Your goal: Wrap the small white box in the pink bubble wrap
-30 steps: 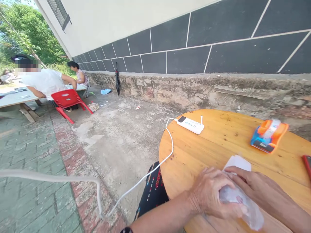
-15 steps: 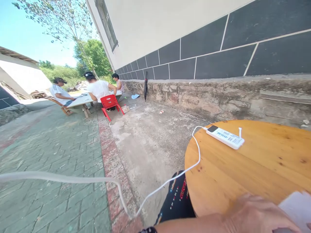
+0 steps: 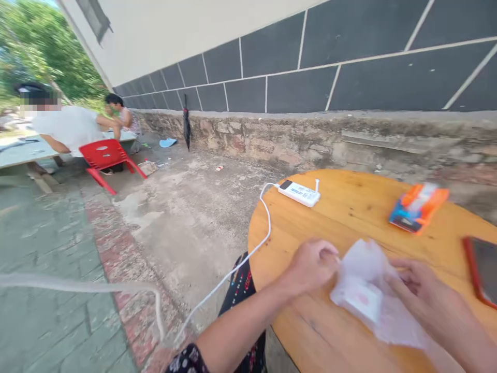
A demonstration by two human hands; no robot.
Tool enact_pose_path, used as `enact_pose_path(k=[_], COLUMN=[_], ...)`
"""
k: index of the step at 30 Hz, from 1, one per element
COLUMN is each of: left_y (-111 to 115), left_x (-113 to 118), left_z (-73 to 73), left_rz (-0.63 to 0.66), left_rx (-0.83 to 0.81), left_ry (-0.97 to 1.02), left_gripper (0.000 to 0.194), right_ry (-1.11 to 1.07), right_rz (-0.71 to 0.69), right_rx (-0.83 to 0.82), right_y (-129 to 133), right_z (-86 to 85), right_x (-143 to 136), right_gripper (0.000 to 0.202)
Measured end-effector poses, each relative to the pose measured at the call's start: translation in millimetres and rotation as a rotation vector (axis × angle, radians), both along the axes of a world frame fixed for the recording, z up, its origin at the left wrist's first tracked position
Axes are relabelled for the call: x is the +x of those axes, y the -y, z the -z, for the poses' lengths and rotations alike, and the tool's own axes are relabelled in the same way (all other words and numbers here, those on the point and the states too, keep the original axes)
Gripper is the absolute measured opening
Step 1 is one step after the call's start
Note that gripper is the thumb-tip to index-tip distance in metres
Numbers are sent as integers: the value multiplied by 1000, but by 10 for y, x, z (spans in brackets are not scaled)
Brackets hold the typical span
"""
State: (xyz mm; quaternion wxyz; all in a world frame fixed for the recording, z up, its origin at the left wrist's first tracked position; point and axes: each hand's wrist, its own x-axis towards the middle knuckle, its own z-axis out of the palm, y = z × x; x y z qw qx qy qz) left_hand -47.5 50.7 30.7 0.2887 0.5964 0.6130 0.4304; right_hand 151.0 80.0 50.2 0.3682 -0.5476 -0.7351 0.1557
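Note:
A thin, whitish see-through plastic bag (image 3: pixel 359 259) is between my two hands above the round wooden table. Inside it shows a white, flat packet (image 3: pixel 364 301) with a faint pinkish mark. My left hand (image 3: pixel 312 263) is closed at the bag's left edge, thumb and fingers pinched together. On the other side, my right hand (image 3: pixel 421 290) has its fingers curled on the bag, slightly smeared by motion.
The wooden table (image 3: pixel 326 228) bears a white power bank-like device (image 3: pixel 298 193) with a white cable (image 3: pixel 267 228), a blurred orange and blue packet (image 3: pixel 417 207), and a red-edged phone (image 3: pixel 483 269). Farther off are a red chair (image 3: pixel 106 154), an umbrella (image 3: pixel 187 127) and two people at another table.
The view has swung right, bringing the orange packet, phone and my right hand into sight. My left hand now pinches the bag, which has come further into view.

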Motion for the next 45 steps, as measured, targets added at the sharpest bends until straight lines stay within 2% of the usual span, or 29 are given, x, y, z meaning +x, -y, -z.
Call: enact_pose_path(k=[2,5,7,13,17,37,45], left_y=[-112,-370,-502,-667,-689,-691,-708], left_x=[-91,-120,-65,174,257,216,175], left_z=[-27,46,88,106,136,153,171], left_rz=[50,105,143,148,117,-19,-37], left_rx=[-28,-93,-122,-153,-141,-42,-19], left_ry=[36,37,15,-57,-99,-37,18], left_gripper=[20,22,21,18,18,25,19], right_ry=[-14,-123,-196,-357,-329,-466,-534], right_rz=[-76,-101,-113,-95,-85,57,60], right_rx=[-199,-294,-304,-336,-329,-294,-290], right_y=[-110,-279,-311,-209,-219,-205,-237], right_z=[140,393,474,399,400,325,343], right_x=[128,242,256,191,184,277,280], right_gripper=[29,38,37,40,24,28,29])
